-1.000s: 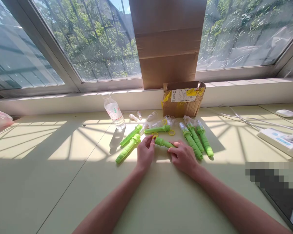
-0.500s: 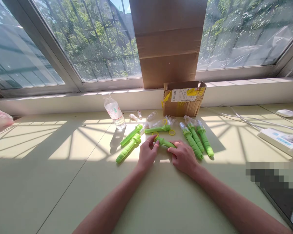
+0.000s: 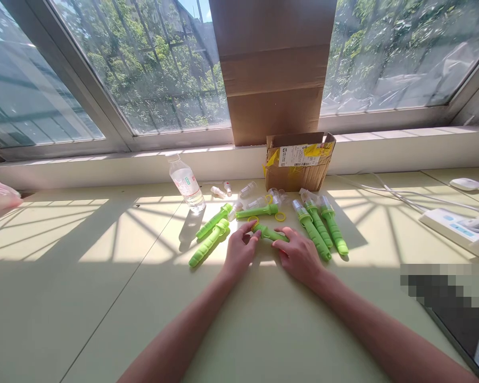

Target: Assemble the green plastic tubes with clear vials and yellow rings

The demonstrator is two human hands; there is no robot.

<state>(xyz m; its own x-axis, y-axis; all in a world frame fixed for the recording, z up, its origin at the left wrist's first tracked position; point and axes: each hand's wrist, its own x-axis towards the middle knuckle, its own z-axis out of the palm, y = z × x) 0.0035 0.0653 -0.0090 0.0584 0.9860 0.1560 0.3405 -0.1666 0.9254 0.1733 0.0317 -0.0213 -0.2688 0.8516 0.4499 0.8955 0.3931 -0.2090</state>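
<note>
My left hand is closed, thumb and fingers pinching at a yellow ring by the ribbed end of a green plastic tube. My right hand grips the smooth end of that same tube, which lies almost level just above the table or on it. Just behind is another green tube, with a loose yellow ring beside its end. Two green tubes lie left of my hands. To the right are three green tubes with clear caps.
Clear plastic caps lie behind the tubes, near two small white pieces. A water bottle stands at the left, and an open cardboard box by the window ledge. A white power strip with cables lies at the right.
Both hands stay at the green tube and ring, with hardly any movement. The whole view has shifted very slightly.
</note>
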